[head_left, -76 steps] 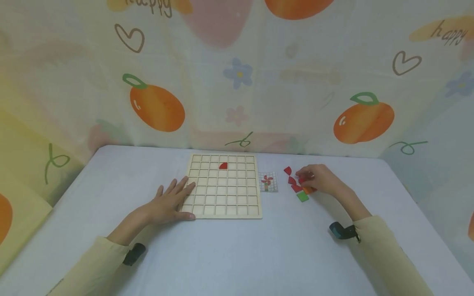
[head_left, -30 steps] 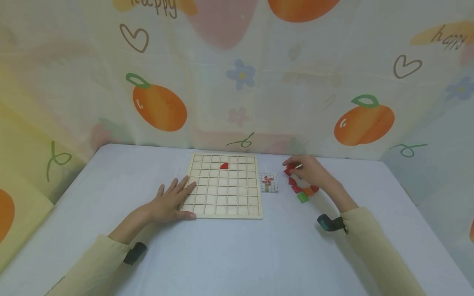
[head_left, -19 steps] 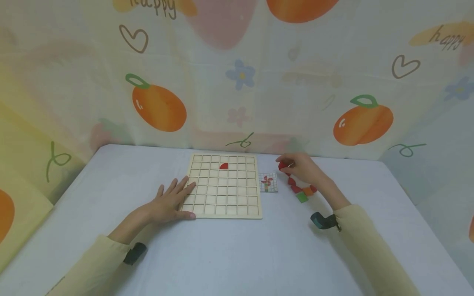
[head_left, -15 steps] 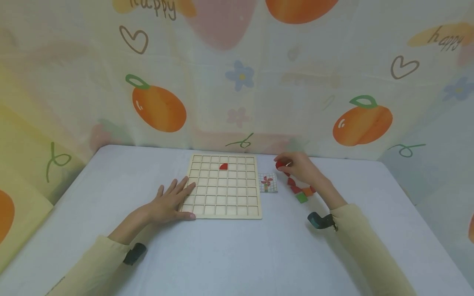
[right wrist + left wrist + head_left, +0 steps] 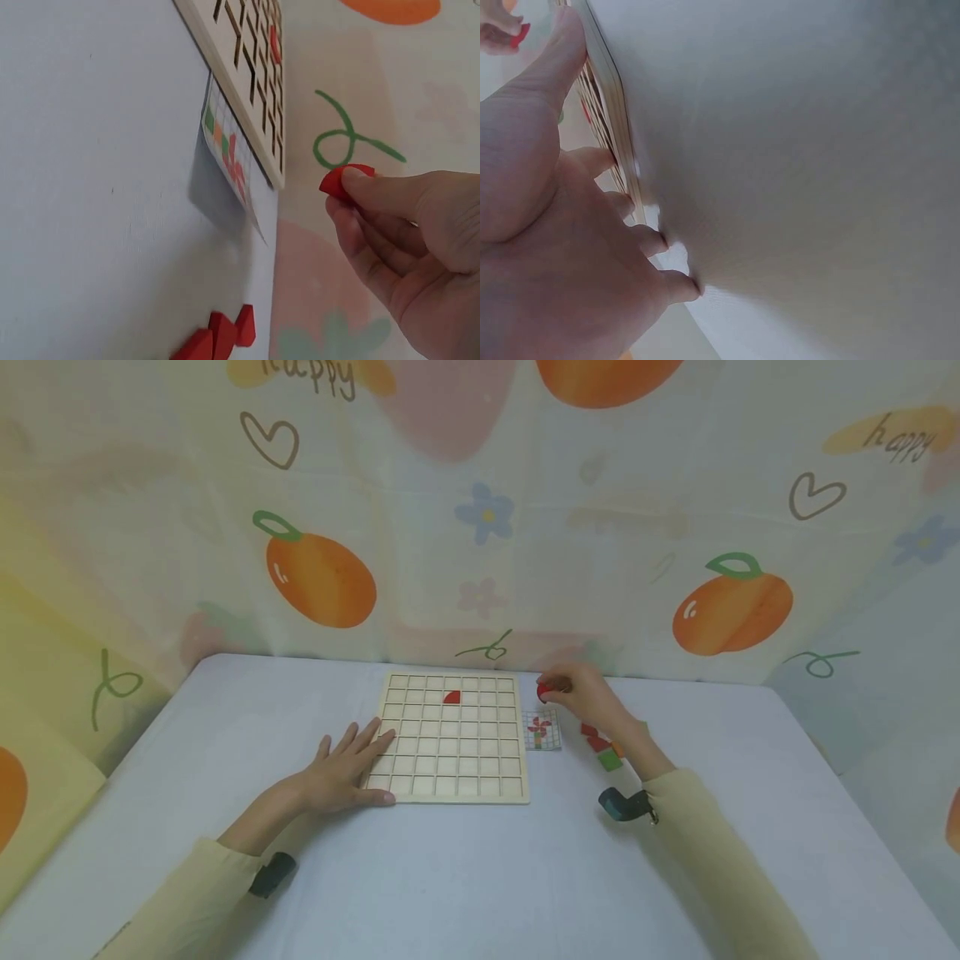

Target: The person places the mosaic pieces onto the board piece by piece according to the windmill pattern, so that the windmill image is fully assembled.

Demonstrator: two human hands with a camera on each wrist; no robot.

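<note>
In the head view my left hand [image 5: 341,774] lies with spread fingers on the left edge of a wooden grid board [image 5: 438,800]. The left wrist view shows its thumb and fingers along the board's rim. One red quarter-round tile [image 5: 452,697] sits in a cell of an upper row. My right hand [image 5: 585,695] is raised to the right of the board. Between thumb and fingers it pinches a red curved tile [image 5: 339,182], seen best in the right wrist view. Below that hand is a pattern card [image 5: 553,735] with a red pinwheel printed on its grid.
To the right of the card lie several loose red tiles [image 5: 597,742] and a green square tile [image 5: 610,761], partly covered by the right forearm. An orange tile [image 5: 617,749] peeks out beside them. A patterned cloth [image 5: 480,560] hangs behind the white table [image 5: 465,877].
My right hand has gone from the loose tiles, past the far end of the pile, and moved left toward the board with a red tile. The left hand stays on the board.
</note>
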